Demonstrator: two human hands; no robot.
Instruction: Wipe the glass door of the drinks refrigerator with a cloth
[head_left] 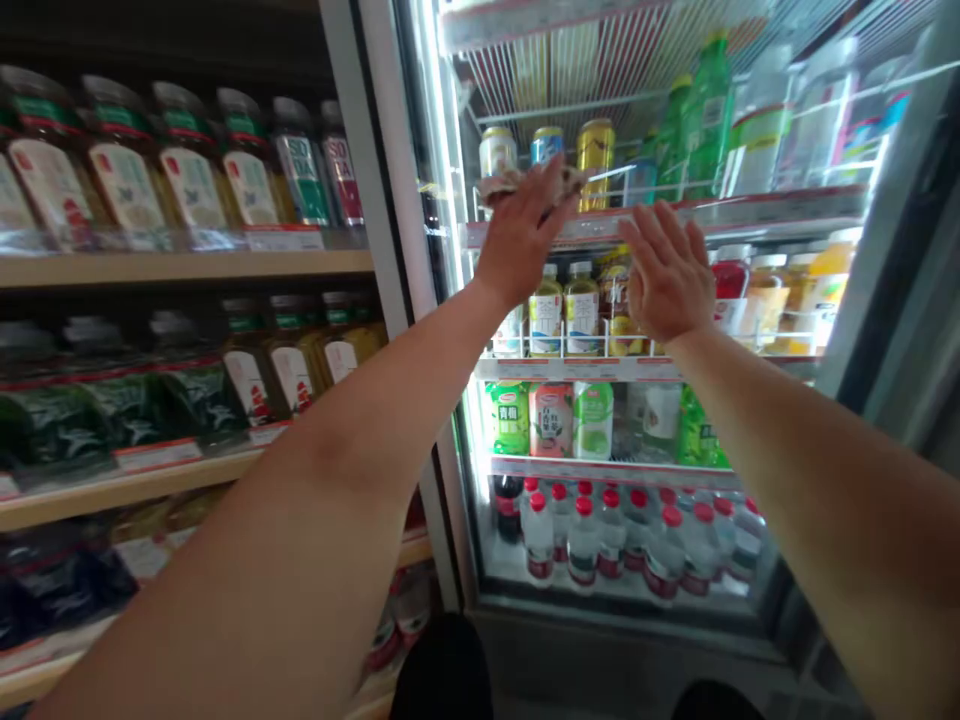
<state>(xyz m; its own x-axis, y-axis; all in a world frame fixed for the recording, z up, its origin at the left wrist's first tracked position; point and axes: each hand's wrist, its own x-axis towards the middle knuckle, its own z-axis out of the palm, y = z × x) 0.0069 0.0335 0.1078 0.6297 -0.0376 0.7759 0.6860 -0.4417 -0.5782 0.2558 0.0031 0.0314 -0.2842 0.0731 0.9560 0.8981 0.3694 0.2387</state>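
Observation:
My left hand (521,240) grips a crumpled light-coloured cloth (498,186) at the upper shelf's front edge. The cloth sticks out on both sides of the fingers, in front of several cans, a gold can (595,160) among them. My right hand (670,275) is raised with its fingers stretched out and holds nothing. Its fingertips are by the price strip (787,208) of that same shelf; whether they touch it I cannot tell. Behind the right hand, part of the row of juice bottles (581,310) on the shelf below is hidden.
The lit drinks fridge (600,600) holds green bottles (709,115) on top, cartons and green bottles (592,420) lower, and red-capped water bottles (583,540) at the bottom. Left of its metal frame (375,130), wooden shelves (187,265) carry bottled drinks (195,185).

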